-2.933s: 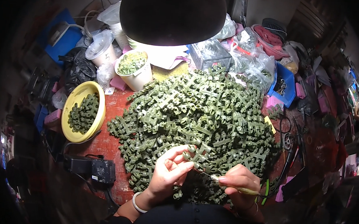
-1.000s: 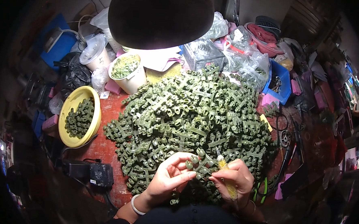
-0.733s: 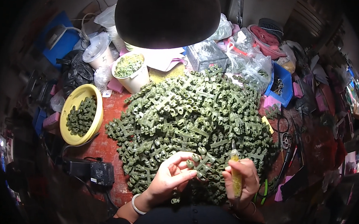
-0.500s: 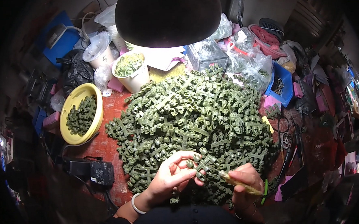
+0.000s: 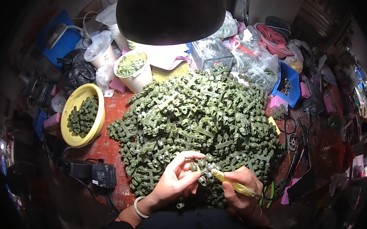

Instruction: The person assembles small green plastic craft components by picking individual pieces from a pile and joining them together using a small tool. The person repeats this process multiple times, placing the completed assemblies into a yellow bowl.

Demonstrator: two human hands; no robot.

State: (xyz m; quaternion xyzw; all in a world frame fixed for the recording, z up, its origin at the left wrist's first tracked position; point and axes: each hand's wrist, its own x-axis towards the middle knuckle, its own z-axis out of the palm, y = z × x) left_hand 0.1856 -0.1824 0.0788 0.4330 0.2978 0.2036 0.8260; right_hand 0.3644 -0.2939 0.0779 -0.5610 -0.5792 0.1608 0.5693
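My left hand (image 5: 175,178) pinches a small green branched piece (image 5: 203,180) with tube-like ends between thumb and fingers. Closed round a pen-like tool (image 5: 234,186) with a yellow, shiny wrapped handle is my right hand (image 5: 243,194). The tool's tip lies at the green piece; whether it touches is too small to tell. Behind and below both hands spreads a large heap of similar green pieces (image 5: 192,111). Beside my right wrist are bright green handles (image 5: 271,193), partly hidden.
A yellow basin (image 5: 64,127) holding more green pieces stands left, behind a black box-shaped device (image 5: 104,176). White buckets (image 5: 137,81), a clear box (image 5: 211,53), plastic bags (image 5: 258,73) and a blue bin (image 5: 292,89) line the back. Dark cords and slim tools (image 5: 302,147) lie right. A dark lamp head (image 5: 170,18) hangs above.
My right hand has moved left and slightly down, bringing the tool's tip up to the green piece. The piece has turned a little in my left hand, which stays nearly in place.
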